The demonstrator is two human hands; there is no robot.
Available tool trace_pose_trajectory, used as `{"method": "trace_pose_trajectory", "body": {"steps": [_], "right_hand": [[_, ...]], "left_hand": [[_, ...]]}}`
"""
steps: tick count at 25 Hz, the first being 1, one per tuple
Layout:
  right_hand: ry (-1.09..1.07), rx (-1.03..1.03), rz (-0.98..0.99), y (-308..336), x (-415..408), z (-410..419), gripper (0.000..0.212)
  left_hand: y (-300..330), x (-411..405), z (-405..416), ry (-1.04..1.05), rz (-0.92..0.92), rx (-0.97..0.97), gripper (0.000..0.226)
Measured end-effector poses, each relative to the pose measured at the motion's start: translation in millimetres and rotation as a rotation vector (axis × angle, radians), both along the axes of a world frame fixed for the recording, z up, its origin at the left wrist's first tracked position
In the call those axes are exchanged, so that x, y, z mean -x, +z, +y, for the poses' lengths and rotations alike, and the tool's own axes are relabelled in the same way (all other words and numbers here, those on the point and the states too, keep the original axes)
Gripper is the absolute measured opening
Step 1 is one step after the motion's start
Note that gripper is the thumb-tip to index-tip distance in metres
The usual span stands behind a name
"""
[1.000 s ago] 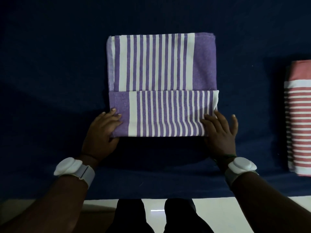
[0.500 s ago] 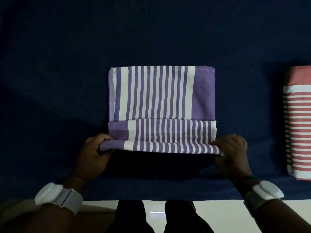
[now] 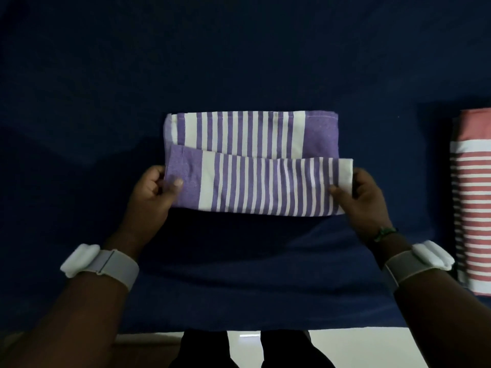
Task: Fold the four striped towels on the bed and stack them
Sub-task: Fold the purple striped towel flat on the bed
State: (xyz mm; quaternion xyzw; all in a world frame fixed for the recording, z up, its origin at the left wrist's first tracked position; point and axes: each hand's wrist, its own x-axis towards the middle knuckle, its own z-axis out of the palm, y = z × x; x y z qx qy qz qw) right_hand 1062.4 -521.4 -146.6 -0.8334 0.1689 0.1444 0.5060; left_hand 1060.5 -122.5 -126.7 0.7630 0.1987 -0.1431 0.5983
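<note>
Both hands are on the purple striped towel (image 3: 252,160) here. The left hand (image 3: 152,193) pinches its left end, thumb on top, fingers (image 3: 148,181) curled behind. The right hand (image 3: 365,195) grips the right end the same way, raising the near flap between the fingers while the far half lies flat on the dark blue bed (image 3: 239,62). Well out past the right-hand fingers, a red striped towel (image 3: 471,203) lies folded at the bed's edge.

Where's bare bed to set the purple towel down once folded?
Free: sheet beyond the purple towel, all of its left, and the near strip by the bed edge. A narrower gap lies between it and the red towel. Crowded: centre, where left hand and right hand grip it.
</note>
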Motion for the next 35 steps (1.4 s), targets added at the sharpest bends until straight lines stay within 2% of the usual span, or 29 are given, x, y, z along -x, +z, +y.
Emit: {"method": "trace_pose_trajectory", "body": {"steps": [2, 5, 6, 9, 10, 16, 19, 24, 29, 31, 32, 34, 35], "right_hand": [[-0.001, 0.042, -0.090, 8.8, -7.8, 5.0, 0.025], [-0.097, 0.093, -0.267, 18.0, -39.3, 15.4, 0.021], [-0.103, 0.096, -0.256, 14.6, -49.6, 16.1, 0.016], [-0.069, 0.138, 0.009, -9.1, -65.8, 15.5, 0.028], [-0.074, 0.135, 0.045, -13.7, -67.8, 16.6, 0.026], [-0.164, 0.131, -0.080, -17.5, -62.6, 22.3, 0.017], [-0.165, 0.208, -0.021, -24.2, -64.6, 27.6, 0.021], [-0.230, 0.195, -0.090, -23.4, -60.6, 26.6, 0.027], [-0.237, 0.343, -0.070, -29.1, -71.4, 30.6, 0.033], [-0.281, 0.340, -0.056, -23.0, -69.8, 34.5, 0.026], [-0.289, 0.374, -0.084, -19.6, -66.1, 37.6, 0.024], [-0.161, 0.631, -0.323, -14.4, -58.2, 47.2, 0.034], [-0.026, 0.750, -0.450, -12.3, -55.8, 57.8, 0.037]], "left_hand": [[4.2, -8.1, 0.0, -0.026, -0.020, -0.017, 0.020], [6.0, -26.4, -0.8, 0.040, -0.130, -0.073, 0.020], [2.8, -32.3, -1.6, 0.062, -0.124, -0.097, 0.019], [-10.5, -47.7, -9.7, 0.094, -0.002, -0.201, 0.022], [-14.2, -50.6, -11.7, 0.102, 0.014, -0.231, 0.024], [-21.8, -46.5, -17.7, 0.136, -0.091, -0.314, 0.025], [-27.3, -51.3, -19.3, 0.126, -0.050, -0.341, 0.030], [-22.0, -50.0, -23.8, 0.183, -0.100, -0.364, 0.031], [-40.8, -55.4, -16.8, 0.115, -0.061, -0.409, 0.033], [-39.0, -52.8, -15.6, 0.110, -0.107, -0.528, 0.040], [-36.6, -50.8, -15.8, 0.083, -0.157, -0.658, 0.046], [-31.2, -49.2, -23.1, -0.076, -0.329, -0.914, 0.053], [-31.1, -50.1, -30.4, -0.229, -0.416, -0.945, 0.053]]}}
